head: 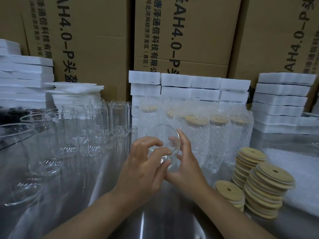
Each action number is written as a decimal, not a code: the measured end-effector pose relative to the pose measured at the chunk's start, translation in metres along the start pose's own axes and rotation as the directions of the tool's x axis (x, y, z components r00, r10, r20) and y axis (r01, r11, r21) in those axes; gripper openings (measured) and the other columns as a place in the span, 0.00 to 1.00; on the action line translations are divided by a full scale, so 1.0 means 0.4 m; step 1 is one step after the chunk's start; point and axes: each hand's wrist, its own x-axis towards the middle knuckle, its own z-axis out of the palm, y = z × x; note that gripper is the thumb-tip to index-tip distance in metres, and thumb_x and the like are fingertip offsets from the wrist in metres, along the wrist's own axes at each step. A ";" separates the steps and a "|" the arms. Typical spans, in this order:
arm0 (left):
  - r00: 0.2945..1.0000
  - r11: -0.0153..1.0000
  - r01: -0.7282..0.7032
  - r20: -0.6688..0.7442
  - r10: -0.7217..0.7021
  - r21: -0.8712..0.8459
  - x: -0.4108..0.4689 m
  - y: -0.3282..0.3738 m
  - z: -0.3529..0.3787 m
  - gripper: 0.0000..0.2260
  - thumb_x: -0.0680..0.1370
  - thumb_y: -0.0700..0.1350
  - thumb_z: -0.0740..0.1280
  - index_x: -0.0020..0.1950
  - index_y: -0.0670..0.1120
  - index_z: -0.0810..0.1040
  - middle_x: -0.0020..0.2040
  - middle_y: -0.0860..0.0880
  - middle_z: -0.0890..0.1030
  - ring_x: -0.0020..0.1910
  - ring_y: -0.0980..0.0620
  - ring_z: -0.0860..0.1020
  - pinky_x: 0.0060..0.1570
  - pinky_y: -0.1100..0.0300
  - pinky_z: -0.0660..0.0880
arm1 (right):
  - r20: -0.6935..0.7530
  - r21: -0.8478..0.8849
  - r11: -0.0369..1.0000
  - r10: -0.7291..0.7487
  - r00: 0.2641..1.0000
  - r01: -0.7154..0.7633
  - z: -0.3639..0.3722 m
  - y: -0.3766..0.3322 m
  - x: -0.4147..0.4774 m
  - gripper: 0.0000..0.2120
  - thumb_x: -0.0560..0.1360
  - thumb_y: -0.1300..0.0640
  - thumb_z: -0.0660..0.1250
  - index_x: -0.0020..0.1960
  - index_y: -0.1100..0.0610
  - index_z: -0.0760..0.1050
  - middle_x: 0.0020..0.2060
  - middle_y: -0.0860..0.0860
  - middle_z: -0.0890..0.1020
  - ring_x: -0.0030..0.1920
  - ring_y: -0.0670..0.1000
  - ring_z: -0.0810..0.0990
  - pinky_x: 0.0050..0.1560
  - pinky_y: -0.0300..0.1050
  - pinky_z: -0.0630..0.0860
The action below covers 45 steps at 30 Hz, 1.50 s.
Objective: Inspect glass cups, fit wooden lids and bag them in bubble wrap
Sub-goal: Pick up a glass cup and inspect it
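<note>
The left hand (pixel 141 163) and right hand (pixel 187 163) each curl their grip round one glass cup (pixel 162 135); fingers hide its lower wall.

Glass cup (pixel 162 135): lower part covered by left grip (pixel 142 165) fingers; right grip (pixel 186 163) fingers smeared through glass. Bagged cups (pixel 198 135) blurred under bubble wrap, lids faint. Leftmost cup (pixel 17 152) cut by edge. Cartons (pixel 189 31) cropped at top.
</note>
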 end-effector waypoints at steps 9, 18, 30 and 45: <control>0.976 0.922 0.184 0.175 -0.130 -0.340 -0.011 -0.061 -0.020 0.49 0.65 0.61 0.76 0.78 0.58 0.50 0.74 0.55 0.57 0.73 0.57 0.64 0.67 0.66 0.68 | -0.104 -0.039 0.999 0.002 0.995 -0.006 -0.006 -0.027 -0.012 0.49 0.57 0.35 0.75 0.64 0.24 0.45 0.57 0.29 0.68 0.58 0.34 0.71 0.56 0.39 0.75; 0.755 0.647 0.627 0.541 -0.370 -0.434 -0.069 -0.106 0.024 0.50 0.55 0.67 0.80 0.68 0.80 0.52 0.64 0.74 0.68 0.66 0.64 0.71 0.59 0.61 0.76 | -0.268 0.192 0.980 0.007 0.963 0.047 0.019 -0.078 -0.027 0.46 0.57 0.39 0.76 0.68 0.36 0.54 0.55 0.30 0.71 0.59 0.39 0.75 0.55 0.38 0.77; 0.721 0.645 0.685 0.440 -0.535 -0.338 -0.077 -0.115 0.046 0.38 0.60 0.48 0.81 0.64 0.66 0.67 0.60 0.60 0.78 0.59 0.59 0.78 0.58 0.50 0.77 | -0.200 0.268 0.963 0.038 0.979 0.017 0.016 -0.088 -0.023 0.33 0.62 0.37 0.70 0.64 0.38 0.62 0.59 0.34 0.73 0.64 0.40 0.72 0.62 0.52 0.75; 0.848 0.901 0.415 0.412 -0.332 -0.129 -0.082 -0.136 0.035 0.42 0.64 0.42 0.81 0.66 0.66 0.62 0.64 0.65 0.65 0.61 0.65 0.67 0.62 0.64 0.66 | -0.277 0.388 0.919 0.194 0.941 -0.075 0.017 -0.079 -0.019 0.29 0.56 0.35 0.73 0.48 0.46 0.65 0.50 0.45 0.80 0.54 0.41 0.80 0.53 0.40 0.74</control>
